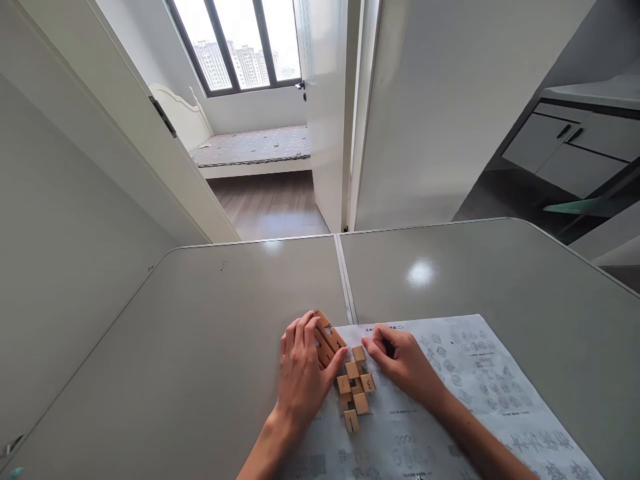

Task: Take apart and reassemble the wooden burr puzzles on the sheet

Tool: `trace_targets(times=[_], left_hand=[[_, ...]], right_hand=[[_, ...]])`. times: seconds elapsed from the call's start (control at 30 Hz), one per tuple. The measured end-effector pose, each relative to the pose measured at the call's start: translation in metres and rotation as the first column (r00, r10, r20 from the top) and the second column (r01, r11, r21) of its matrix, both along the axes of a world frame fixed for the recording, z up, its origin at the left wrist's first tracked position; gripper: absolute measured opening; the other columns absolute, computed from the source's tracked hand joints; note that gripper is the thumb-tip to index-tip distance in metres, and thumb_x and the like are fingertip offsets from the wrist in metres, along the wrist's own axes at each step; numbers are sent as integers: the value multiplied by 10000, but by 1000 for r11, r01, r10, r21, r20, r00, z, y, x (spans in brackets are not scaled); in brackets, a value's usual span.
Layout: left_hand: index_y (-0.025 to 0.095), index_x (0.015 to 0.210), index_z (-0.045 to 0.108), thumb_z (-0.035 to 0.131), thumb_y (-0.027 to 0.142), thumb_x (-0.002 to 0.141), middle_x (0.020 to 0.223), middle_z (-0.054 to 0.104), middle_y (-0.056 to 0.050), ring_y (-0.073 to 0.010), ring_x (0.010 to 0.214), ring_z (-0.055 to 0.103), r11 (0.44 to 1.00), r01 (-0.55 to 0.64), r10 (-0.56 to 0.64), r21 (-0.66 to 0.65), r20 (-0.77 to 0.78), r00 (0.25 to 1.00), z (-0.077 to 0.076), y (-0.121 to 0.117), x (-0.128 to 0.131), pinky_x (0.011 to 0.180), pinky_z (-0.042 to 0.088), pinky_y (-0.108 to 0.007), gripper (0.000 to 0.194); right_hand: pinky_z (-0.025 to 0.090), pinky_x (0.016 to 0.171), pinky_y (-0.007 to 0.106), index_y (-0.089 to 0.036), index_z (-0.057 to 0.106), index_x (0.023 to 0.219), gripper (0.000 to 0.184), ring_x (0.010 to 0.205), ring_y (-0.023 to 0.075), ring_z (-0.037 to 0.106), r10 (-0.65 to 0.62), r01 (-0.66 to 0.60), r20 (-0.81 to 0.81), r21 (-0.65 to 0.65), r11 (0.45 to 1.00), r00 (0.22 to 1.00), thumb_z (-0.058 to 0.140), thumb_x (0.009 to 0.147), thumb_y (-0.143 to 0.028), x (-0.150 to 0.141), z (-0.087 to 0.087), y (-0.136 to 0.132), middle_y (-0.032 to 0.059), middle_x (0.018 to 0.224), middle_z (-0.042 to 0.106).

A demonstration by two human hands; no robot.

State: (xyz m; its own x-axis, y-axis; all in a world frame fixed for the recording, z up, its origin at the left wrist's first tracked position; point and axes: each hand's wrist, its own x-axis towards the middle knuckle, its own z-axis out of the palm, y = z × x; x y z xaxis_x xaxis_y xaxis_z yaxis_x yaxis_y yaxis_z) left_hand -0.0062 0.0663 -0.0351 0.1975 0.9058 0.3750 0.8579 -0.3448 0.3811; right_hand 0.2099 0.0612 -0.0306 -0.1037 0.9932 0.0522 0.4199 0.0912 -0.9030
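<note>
My left hand (303, 363) is closed around several notched wooden puzzle pieces (330, 341), thumb on their near side and fingers over the far left side. These pieces rest at the sheet's upper left edge. Just to their right stands an interlocked wooden block cluster (357, 385), with dark marks on some block faces; my left thumb is close beside it. My right hand (400, 360) is curled into a loose fist at the cluster's right, apart from it, and nothing shows in its fingers. Beneath lies a large printed paper sheet (435, 420) with small diagrams.
The grey table (240, 320) has a pale seam strip (345, 277) running down its middle. Past its far edge are an open door (327, 113), a bed (255, 143) and a window (240, 47). White cabinets (565, 143) stand at the right.
</note>
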Motion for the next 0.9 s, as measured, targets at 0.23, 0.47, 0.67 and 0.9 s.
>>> trace_targets(times=[0.23, 0.47, 0.67, 0.9], left_hand=[[273, 1431, 471, 761, 439, 934, 1445, 647, -105, -355, 1337, 567, 1000, 2, -2, 4, 4, 1000, -1, -1, -1, 1102, 466, -532, 599], [308, 1360, 525, 782, 462, 911, 1437, 686, -56, -368, 1274, 551, 999, -40, 40, -14, -12, 999, 4, -4, -2, 1063, 428, -552, 540], [305, 1380, 521, 759, 465, 929, 1444, 676, -63, -353, 1252, 547, 1000, -25, 25, -11, -7, 1000, 3, -4, -3, 1053, 439, -536, 535], [284, 1356, 540, 747, 468, 945, 1455, 659, -78, -367, 1289, 539, 999, -29, 29, 19, -37, 999, 0, -5, -4, 1071, 450, -564, 495]], right_hand=[[299, 535, 281, -255, 314, 676, 432, 561, 136, 338, 7, -7, -7, 2, 1000, 1000, 530, 1003, -434, 0, 0, 0, -59, 604, 347], [305, 538, 277, -252, 324, 682, 431, 568, 138, 343, 7, -7, -12, -3, 1000, 1000, 532, 1007, -442, 0, -2, 0, -57, 606, 354], [301, 538, 277, -253, 315, 686, 440, 565, 140, 345, 15, -15, -29, -12, 1000, 999, 527, 1017, -449, 1, -2, -1, -56, 607, 355], [296, 546, 279, -254, 305, 682, 441, 571, 138, 334, 8, -8, -15, -21, 1000, 1000, 529, 1008, -448, 0, -2, 0, -57, 615, 342]])
